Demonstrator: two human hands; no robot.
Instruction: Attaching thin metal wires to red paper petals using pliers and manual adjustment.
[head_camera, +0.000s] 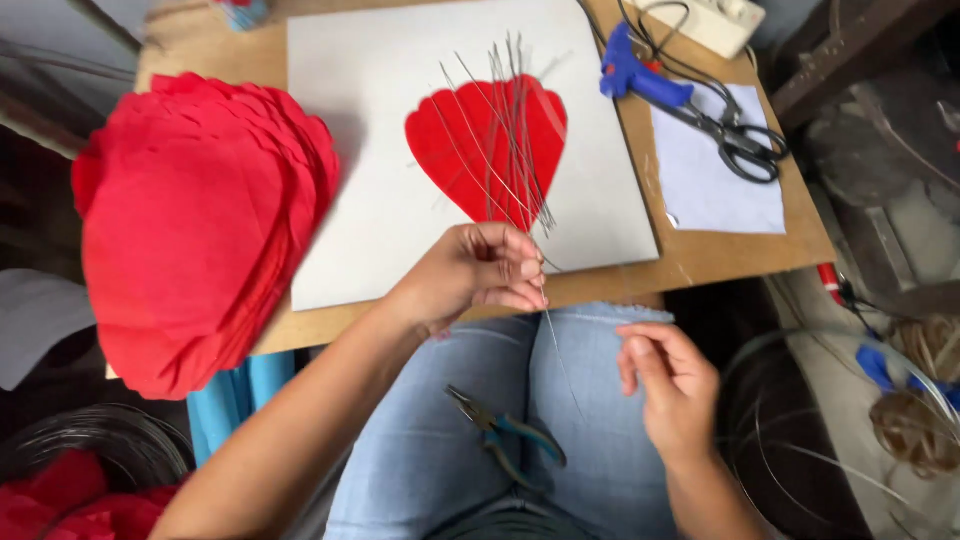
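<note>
My left hand (478, 272) is closed around the lower ends of a bundle of thin metal wires (510, 130), which fan out upward over a red petal-shaped paper (470, 140) on a grey board (380, 120). One wire (560, 350) hangs down from that fist toward my lap. My right hand (672, 385) hovers over my right knee with fingers loosely curled, close to the hanging wire's lower end; whether it touches the wire is unclear. Blue-handled pliers (505, 432) lie on my jeans between the hands.
A thick stack of red paper petals (195, 220) overhangs the wooden table's (700, 255) left side. At the back right are a blue glue gun (640, 78), black scissors (735, 135) on white paper, and a power strip (705, 18). Wire coils (100, 445) sit on the floor.
</note>
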